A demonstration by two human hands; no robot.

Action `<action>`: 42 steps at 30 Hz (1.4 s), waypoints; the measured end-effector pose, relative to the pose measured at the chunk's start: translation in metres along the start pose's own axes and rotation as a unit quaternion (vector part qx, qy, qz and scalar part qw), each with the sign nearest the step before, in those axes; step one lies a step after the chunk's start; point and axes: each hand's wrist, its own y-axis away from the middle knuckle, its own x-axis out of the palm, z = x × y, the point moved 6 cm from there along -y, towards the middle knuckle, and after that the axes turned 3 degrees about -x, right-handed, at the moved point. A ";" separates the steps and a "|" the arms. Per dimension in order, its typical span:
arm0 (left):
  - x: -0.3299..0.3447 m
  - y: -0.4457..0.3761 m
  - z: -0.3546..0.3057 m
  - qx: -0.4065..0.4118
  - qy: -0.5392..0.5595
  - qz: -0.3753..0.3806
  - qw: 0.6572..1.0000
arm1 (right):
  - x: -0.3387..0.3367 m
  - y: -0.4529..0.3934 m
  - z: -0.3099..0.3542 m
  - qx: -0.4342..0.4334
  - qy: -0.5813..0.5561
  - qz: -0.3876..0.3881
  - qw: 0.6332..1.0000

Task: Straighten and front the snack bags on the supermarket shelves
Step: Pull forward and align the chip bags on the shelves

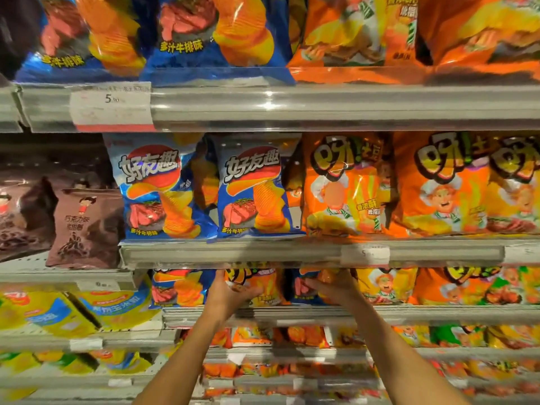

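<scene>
Both my arms reach up to the third shelf (263, 315) from the top. My left hand (230, 293) grips an orange snack bag (263, 283) by its left side. My right hand (333, 287) is closed on another orange bag (325, 276), which it mostly hides, in front of a blue bag (301, 287). A blue steak-flavour chip bag (178, 287) stands to the left of my hands. Yellow and orange bags (385, 285) stand to the right.
On the shelf above stand two blue chip bags (251, 191) and orange bags (344, 185). Brown bags (84, 226) lean at the left. Its rail (233, 252) overhangs my hands and carries a price tag (365, 254). Yellow bags (43, 311) lie at lower left; more shelves continue below.
</scene>
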 end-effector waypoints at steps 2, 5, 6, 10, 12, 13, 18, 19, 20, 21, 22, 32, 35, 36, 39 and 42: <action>0.001 -0.003 -0.001 0.009 0.004 0.008 1.000 | 0.004 -0.006 -0.003 -0.007 -0.026 0.016 1.000; 0.001 -0.001 -0.003 -0.001 0.024 0.015 1.000 | 0.012 -0.014 -0.013 0.031 -0.055 0.048 0.997; 0.001 0.000 -0.004 -0.008 0.034 0.015 0.999 | 0.012 -0.016 -0.016 0.040 -0.047 0.036 0.997; 0.001 0.002 -0.009 -0.026 0.058 0.013 0.998 | 0.009 -0.011 -0.013 0.035 -0.022 -0.014 0.999; -0.001 0.006 -0.014 -0.018 0.048 0.010 0.999 | 0.012 -0.008 -0.007 0.025 -0.041 -0.029 0.998; -0.003 0.008 -0.018 -0.012 0.040 0.002 0.999 | 0.012 -0.007 -0.002 0.021 -0.055 -0.041 0.997; -0.019 0.017 -0.034 0.000 0.014 -0.029 0.999 | 0.010 0.000 0.017 0.014 -0.069 -0.053 0.996; -0.020 0.019 -0.035 -0.005 0.016 -0.025 1.000 | 0.007 0.003 0.019 0.011 -0.063 -0.051 0.997; -0.021 0.021 -0.035 -0.010 0.013 -0.022 1.000 | 0.005 0.005 0.021 0.008 -0.057 -0.049 0.997; -0.022 0.023 -0.035 -0.015 0.007 -0.022 1.000 | 0.001 0.009 0.021 0.005 -0.042 -0.048 0.998; -0.024 0.025 -0.035 -0.017 0.004 -0.024 1.000 | -0.003 0.015 0.021 0.004 -0.011 -0.048 0.999; 0.001 0.033 -0.046 0.010 0.047 -0.078 0.996 | -0.033 0.085 -0.003 -0.016 0.032 0.019 0.999; 0.012 0.034 -0.044 0.016 0.047 -0.079 0.996 | -0.035 0.093 -0.013 0.009 0.028 0.065 0.997; 0.015 0.035 -0.043 0.013 0.054 -0.078 0.995 | -0.035 0.097 -0.015 0.017 0.024 0.080 0.996; 0.022 0.036 -0.046 0.017 0.049 -0.088 0.995 | -0.036 0.112 -0.024 0.012 0.033 0.116 0.993; 0.031 0.035 -0.052 0.033 0.050 -0.085 0.995 | -0.043 0.127 -0.046 0.039 0.044 0.125 0.990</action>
